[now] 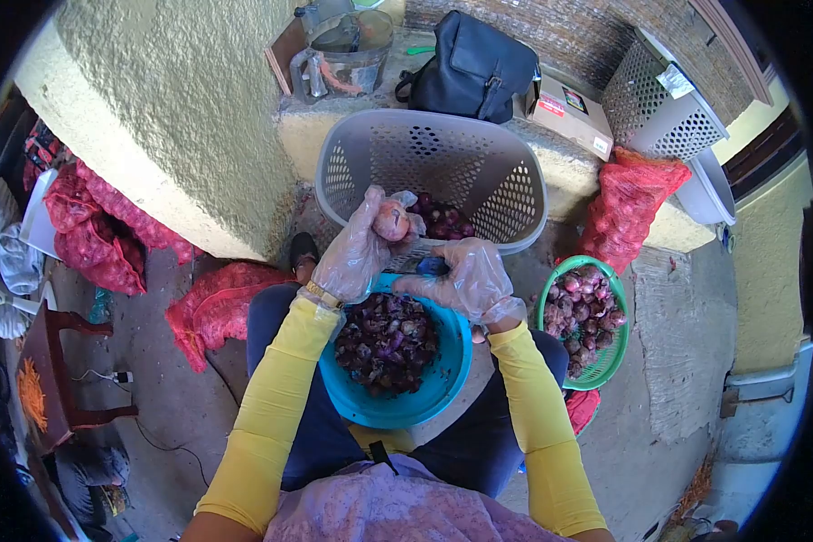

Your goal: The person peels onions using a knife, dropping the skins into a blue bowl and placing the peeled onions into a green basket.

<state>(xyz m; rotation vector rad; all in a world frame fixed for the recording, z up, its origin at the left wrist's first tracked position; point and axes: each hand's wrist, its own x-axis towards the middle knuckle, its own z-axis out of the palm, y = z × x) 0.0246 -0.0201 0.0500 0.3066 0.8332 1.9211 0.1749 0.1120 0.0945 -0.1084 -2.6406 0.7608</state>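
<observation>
My left hand (345, 257), in a clear plastic glove, is closed around an onion (391, 220) and raised over the near rim of a grey laundry basket (379, 144). Beside it, my gloved right hand (474, 278) has its fingers wrapped round a small dark blue object (433, 266), like a knife handle; any blade is hidden. Peeled purple onions (443, 219) lie in the bottom of the basket. Below both hands, between my knees, a blue basin (458, 366) holds a heap of dark purple onion skins (388, 343).
A green basket (620, 348) of unpeeled onions stands at my right, with a red mesh sack (632, 208) behind it. More mesh sacks (230, 307) lie at the left near a small wooden stool (54, 361). A black backpack (479, 68) and a carton (569, 113) rest on the ledge ahead.
</observation>
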